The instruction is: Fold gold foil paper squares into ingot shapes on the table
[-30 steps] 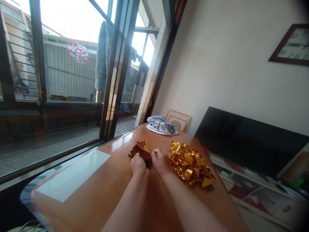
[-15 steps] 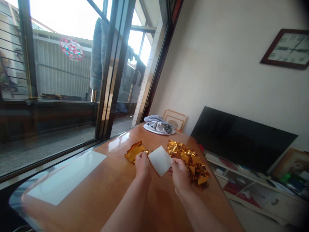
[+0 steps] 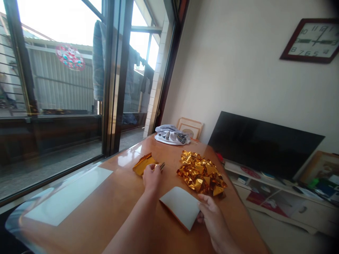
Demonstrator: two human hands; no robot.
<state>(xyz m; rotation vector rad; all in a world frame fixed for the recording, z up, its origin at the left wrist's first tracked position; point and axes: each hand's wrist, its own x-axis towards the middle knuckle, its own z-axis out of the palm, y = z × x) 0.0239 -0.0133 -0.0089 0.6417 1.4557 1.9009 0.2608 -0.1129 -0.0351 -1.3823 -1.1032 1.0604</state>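
My right hand (image 3: 212, 215) pinches the right edge of a square sheet of paper (image 3: 181, 204). The sheet's white side faces up, and an orange-gold edge shows along its lower left. Farther forward, my left hand (image 3: 152, 176) is closed on a small folded piece of gold foil paper (image 3: 162, 165), partly hidden by the fingers. Just beyond that hand lies a stack of flat gold foil sheets (image 3: 144, 164). A heap of folded gold foil pieces (image 3: 201, 173) sits on the table beyond my right hand.
The brown table (image 3: 106, 197) carries a long pale sheet (image 3: 71, 194) at left and folded cloth (image 3: 172, 135) at the far end. Glass sliding doors (image 3: 63, 88) run along the left. A television (image 3: 262, 148) stands on a low white cabinet (image 3: 280, 208) at right.
My hands have moved apart. The right hand has brought the white-faced sheet nearer and lower, out of the left hand's grasp. The left hand stays near the foil stack.
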